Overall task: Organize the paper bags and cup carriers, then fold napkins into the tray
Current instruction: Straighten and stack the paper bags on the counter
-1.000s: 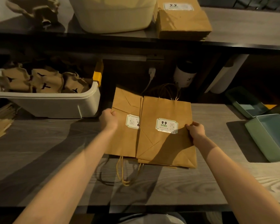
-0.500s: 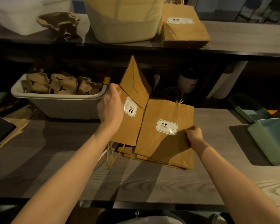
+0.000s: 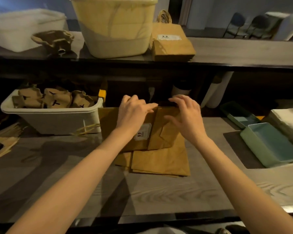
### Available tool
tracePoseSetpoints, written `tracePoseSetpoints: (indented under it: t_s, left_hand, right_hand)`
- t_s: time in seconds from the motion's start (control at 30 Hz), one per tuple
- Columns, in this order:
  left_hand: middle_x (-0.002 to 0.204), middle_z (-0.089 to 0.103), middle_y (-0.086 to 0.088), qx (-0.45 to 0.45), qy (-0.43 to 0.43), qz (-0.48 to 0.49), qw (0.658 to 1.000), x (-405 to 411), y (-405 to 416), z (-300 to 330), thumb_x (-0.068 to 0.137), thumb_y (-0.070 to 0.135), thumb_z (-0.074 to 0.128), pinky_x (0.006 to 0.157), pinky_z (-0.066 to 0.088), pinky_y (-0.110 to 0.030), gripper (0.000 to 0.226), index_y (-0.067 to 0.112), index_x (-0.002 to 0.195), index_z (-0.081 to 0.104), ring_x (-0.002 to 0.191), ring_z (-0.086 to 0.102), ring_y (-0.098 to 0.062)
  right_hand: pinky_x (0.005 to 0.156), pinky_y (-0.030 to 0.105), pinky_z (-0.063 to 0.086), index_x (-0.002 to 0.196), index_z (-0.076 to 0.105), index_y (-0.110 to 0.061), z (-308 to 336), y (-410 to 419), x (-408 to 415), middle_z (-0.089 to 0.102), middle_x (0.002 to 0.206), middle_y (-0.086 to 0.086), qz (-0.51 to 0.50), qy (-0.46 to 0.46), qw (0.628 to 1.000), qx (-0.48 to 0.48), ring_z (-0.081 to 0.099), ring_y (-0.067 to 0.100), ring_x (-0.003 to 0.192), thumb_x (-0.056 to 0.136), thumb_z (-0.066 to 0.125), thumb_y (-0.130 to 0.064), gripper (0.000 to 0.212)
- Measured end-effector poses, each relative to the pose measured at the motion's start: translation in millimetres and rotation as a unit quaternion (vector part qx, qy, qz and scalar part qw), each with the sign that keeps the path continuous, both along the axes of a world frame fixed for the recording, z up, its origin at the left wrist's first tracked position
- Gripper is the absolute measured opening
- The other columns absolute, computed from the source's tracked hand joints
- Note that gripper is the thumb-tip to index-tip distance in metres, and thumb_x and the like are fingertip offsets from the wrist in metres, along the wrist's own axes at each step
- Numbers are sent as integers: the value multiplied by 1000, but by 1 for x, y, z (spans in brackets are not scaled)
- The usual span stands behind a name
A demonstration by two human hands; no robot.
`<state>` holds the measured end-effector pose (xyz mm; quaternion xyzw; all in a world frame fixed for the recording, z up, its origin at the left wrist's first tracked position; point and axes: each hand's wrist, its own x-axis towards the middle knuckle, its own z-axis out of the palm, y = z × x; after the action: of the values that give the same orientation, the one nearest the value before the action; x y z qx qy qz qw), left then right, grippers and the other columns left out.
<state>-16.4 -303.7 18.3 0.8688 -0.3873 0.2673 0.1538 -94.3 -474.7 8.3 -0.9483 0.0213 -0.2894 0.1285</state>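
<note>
A flat brown paper bag (image 3: 112, 125) with a white "9.9" label lies turned sideways across a stack of paper bags (image 3: 159, 162) on the wooden counter. My left hand (image 3: 134, 112) rests on its top edge with fingers extended. My right hand (image 3: 184, 115) hovers with spread fingers at the same edge, fingertips touching the bag. Brown pulp cup carriers (image 3: 54, 98) fill a white bin (image 3: 49, 120) at the left. A green tray (image 3: 269, 146) sits at the right, with white napkins (image 3: 287, 122) behind it.
On the upper shelf stand a cream tub (image 3: 115, 26), another bag stack (image 3: 172, 43), a loose cup carrier (image 3: 53, 39) and a white bin (image 3: 20, 26). A second green tray (image 3: 238, 114) lies further back at right. Paper scraps (image 3: 5, 139) lie at far left.
My left hand laid the lifted bag down sideways over the stack. My right hand left the stack's right edge and moved up to the bag's top edge. The camera view tilted upward.
</note>
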Motion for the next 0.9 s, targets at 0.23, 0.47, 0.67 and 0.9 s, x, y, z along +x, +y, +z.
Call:
tracePoseSetpoints:
  t_s: [0.23,0.47,0.67,0.9]
  left_hand:
    - [91,69,-3,-51,-103,-69,991,-5,-27,1,74,27,75,85,42,-34,30,14,100,67,88,62,-21]
    - [118,58,-11,-109,-83,-75,988,5,-24,-28,86,23,53,108,28,-33,29,10,112,56,114,45,-20]
    - [102,55,6,-48,336,8,941,12,-11,-62,96,28,47,73,52,-29,23,16,115,51,89,57,-13]
    - [129,48,-14,-157,551,155,805,27,0,-125,91,19,57,94,48,-39,44,6,130,41,113,52,-26]
  right_hand:
    - [66,23,46,124,54,-23,12,-6,-5,68,99,-1,-9,101,995,1,65,18,87,89,59,-42,40]
    - [76,39,56,120,57,-28,5,-44,-10,64,96,-10,-70,118,968,208,63,14,87,85,64,-40,37]
    - [98,45,46,132,49,-16,-37,-53,-10,52,130,8,-158,179,889,390,50,27,119,83,68,-37,57]
    - [105,42,40,135,46,-6,-116,-33,-14,50,133,14,-264,185,769,552,47,30,122,88,64,-26,54]
